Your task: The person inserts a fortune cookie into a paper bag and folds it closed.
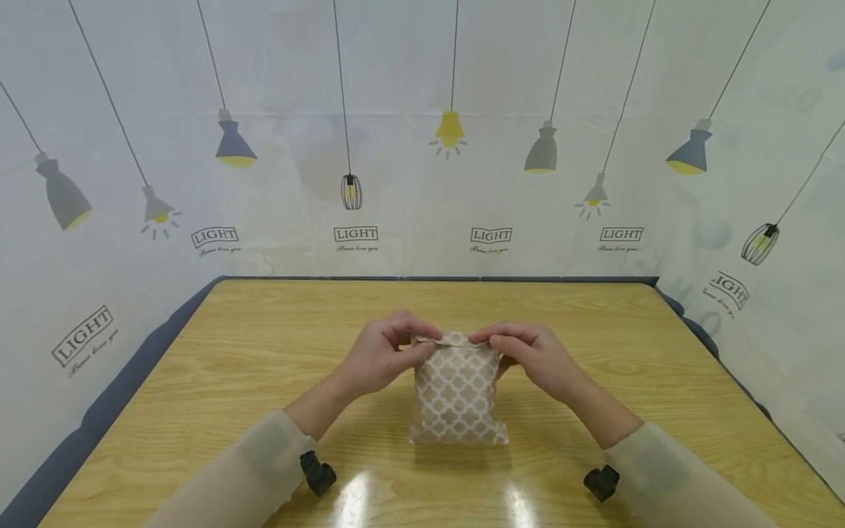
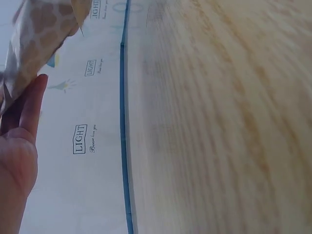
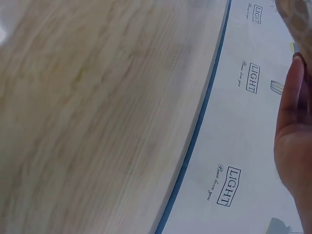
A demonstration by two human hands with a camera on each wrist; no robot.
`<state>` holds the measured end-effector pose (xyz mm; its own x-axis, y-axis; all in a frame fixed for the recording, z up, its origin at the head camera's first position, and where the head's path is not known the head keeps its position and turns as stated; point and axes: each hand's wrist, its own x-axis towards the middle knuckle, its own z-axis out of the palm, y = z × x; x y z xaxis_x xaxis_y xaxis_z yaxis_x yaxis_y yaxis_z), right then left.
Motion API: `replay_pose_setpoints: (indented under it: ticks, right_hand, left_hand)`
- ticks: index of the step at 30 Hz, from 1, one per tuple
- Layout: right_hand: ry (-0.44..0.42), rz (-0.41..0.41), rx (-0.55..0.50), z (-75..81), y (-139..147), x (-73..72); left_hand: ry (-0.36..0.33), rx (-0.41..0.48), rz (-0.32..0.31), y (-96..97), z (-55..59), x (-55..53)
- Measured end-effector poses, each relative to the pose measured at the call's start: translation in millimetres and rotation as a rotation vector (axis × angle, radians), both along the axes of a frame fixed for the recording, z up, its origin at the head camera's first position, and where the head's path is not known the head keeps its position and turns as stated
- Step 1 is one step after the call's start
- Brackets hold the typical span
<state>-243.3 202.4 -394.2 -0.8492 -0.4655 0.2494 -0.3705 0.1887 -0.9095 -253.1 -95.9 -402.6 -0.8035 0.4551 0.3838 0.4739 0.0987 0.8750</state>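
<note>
A beige pouch (image 1: 455, 396) with a white lattice pattern stands upright over the middle of the table, its top edge folded over. At the top left corner my left hand (image 1: 386, 352) pinches the fold between thumb and fingers. My right hand (image 1: 538, 359) pinches the top right corner the same way. Only part of the pouch (image 2: 44, 39) shows in the left wrist view, above the left hand (image 2: 19, 151). In the right wrist view, a sliver of the pouch (image 3: 298, 24) appears beyond the right hand (image 3: 295, 136). What the pouch contains is hidden.
The wood-grain table (image 1: 264, 323) reaches back to a dark blue edge strip (image 1: 422, 279). Behind and at both sides hangs a pale sheet (image 1: 409, 169) printed with lamps and "LIGHT" labels. A small black device (image 1: 318, 473) sits at the left cuff, another device (image 1: 601, 482) at the right cuff.
</note>
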Motion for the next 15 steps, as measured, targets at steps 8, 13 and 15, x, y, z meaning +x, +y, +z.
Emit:
replay_pose_setpoints:
  ticks: [8, 13, 15]
  right_hand:
    - [0.005, -0.168, 0.081, 0.6, -15.7, 1.5]
    - [-0.002, -0.190, 0.136, 4.3, -23.2, 2.5]
    - [-0.029, -0.195, 0.149, 5.3, -25.4, 3.0]
  left_hand:
    - [0.049, -0.058, 0.101, 8.3, -2.1, -2.2]
    - [0.088, -0.081, 0.118, 14.0, -3.5, -2.7]
    - [0.086, -0.100, 0.121, 16.1, -3.8, -2.4]
